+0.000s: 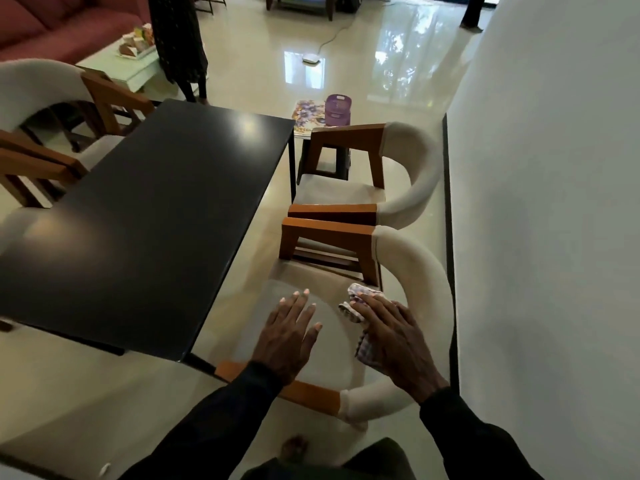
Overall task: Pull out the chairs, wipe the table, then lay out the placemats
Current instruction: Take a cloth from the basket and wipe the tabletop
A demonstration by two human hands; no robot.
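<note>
A bare black table fills the left middle. Two cream chairs with wooden arms stand apart from its right side: the near chair and the far chair. My left hand hovers flat, fingers straight, over the near chair's seat. My right hand lies over a checked cloth above the same seat; the cloth shows at my fingertips and under my palm. A stack of flowered placemats lies on a stool beyond the far chair.
Two more chairs stand at the table's left side. A white wall runs close along the right of the chairs. A purple basket sits by the placemats. A person stands near a low table at the back left.
</note>
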